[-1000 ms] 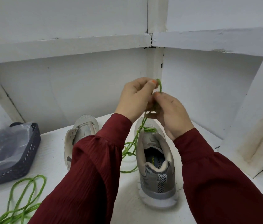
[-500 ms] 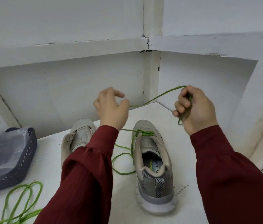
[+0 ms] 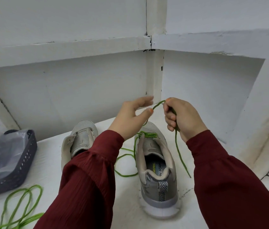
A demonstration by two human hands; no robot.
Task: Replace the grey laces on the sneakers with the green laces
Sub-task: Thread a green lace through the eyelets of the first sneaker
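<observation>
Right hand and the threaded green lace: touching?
Touching. Head view: the right hand curls its fingers round the green lace, whose tail hangs out below the fist.

Green lace (image 3: 179, 151) held up over a grey sneaker (image 3: 156, 179) on a white tabletop (image 3: 47, 162).

The lace is clasped in the curled fingers of the right grip (image 3: 182, 116), above the sneaker's toe at 12 o'clock. One strand hangs down toward 5 o'clock; another runs past the thumb tip of the left grip (image 3: 130, 118), whose fingers are loosely extended, down to the threaded front eyelets. A second sneaker (image 3: 80, 139) is seen at 9 o'clock of the first, partly hidden by a maroon sleeve (image 3: 84, 187). A dark basket (image 3: 14, 179) holding a plastic bag (image 3: 3, 151) is placed farther toward 9 o'clock, a loose green lace (image 3: 23, 204) lying at 8 o'clock.
</observation>
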